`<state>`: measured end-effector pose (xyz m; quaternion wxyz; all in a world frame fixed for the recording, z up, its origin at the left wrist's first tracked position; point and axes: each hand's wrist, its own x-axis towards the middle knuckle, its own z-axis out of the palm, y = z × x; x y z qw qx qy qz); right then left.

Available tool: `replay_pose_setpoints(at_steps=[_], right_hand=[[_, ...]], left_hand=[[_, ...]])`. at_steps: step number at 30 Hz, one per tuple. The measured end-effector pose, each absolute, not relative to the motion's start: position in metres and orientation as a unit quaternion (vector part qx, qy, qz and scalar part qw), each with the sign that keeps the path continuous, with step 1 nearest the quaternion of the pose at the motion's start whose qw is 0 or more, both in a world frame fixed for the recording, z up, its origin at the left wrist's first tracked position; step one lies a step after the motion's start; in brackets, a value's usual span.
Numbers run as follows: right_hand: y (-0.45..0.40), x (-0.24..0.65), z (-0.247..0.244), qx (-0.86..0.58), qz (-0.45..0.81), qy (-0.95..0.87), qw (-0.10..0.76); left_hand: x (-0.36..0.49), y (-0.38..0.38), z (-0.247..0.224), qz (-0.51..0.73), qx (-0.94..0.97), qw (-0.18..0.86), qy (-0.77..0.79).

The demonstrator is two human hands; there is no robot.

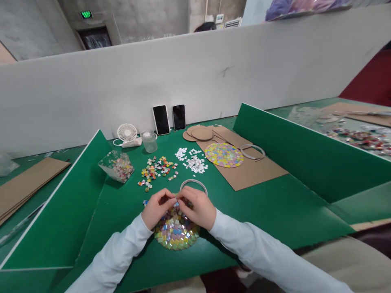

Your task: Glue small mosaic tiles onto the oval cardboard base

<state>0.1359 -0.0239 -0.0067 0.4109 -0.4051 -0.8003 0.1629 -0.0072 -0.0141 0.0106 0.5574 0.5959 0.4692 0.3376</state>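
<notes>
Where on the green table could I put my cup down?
Bare green mat lies right of the hands, below the brown cardboard. Another patch sits left of the round tile mosaic, below the plastic box. The middle, with loose coloured tiles and white tiles, is crowded.

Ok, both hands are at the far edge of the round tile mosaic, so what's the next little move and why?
Probably press down the small tile pinched between the left hand and right hand at the far rim of the round mosaic of shiny coloured square tiles. Both sets of fingertips meet right at that edge, while the tiles nearer the person already sit close together. Whether the spot has glue, I cannot tell.
</notes>
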Motion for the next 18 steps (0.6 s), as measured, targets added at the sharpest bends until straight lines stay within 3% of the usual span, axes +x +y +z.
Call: replay_pose_setpoints(at_steps=[18], right_hand=[[-0.023,0.136,-0.006,-0.409,0.210,-0.780,0.424]], left_hand=[[-0.012,-0.010,0.000,0.332,0.550,0.618,0.454]])
